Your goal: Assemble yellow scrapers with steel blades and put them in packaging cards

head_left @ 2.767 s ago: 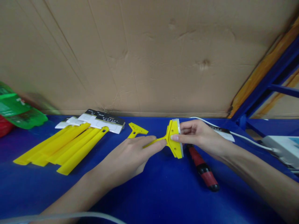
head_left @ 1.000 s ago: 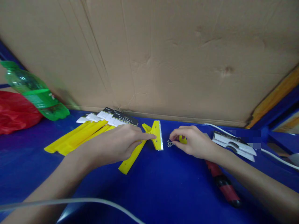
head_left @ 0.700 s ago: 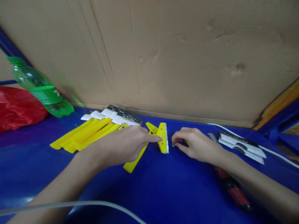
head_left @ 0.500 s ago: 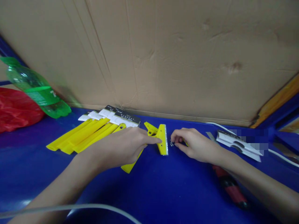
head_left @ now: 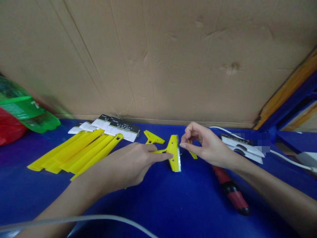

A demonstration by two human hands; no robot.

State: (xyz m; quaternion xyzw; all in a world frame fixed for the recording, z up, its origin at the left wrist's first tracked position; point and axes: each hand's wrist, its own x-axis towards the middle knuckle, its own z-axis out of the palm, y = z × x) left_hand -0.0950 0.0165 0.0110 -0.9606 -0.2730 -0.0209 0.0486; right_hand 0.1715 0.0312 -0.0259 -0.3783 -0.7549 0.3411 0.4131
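My left hand (head_left: pixel 131 162) is closed round the handle of a yellow scraper (head_left: pixel 174 148), its index finger stretched onto the scraper head. A thin silvery blade edge runs along the head's right side. My right hand (head_left: pixel 203 142) is beside that edge, thumb and fingertips pinched together; anything between them is too small to make out. Under its fingers is a yellow piece (head_left: pixel 193 154), partly covered, and I cannot tell whether the hand touches it. Just beyond the scraper lies a flat yellow head piece (head_left: pixel 154 137) with holes.
Several yellow handles (head_left: pixel 74 148) lie left with black-and-white cards (head_left: pixel 121 128). A green bottle (head_left: pixel 32 110) and a red bag (head_left: pixel 11 127) are far left. A red-and-black screwdriver-like tool (head_left: pixel 232 191), white folded cards (head_left: pixel 242 148) and a white cable (head_left: pixel 289 157) are right. Cardboard (head_left: pixel 158 66) stands behind.
My right hand has risen from the small metal parts on the table to the scraper's blade edge. The left keeps its hold on the scraper. The view has shifted right.
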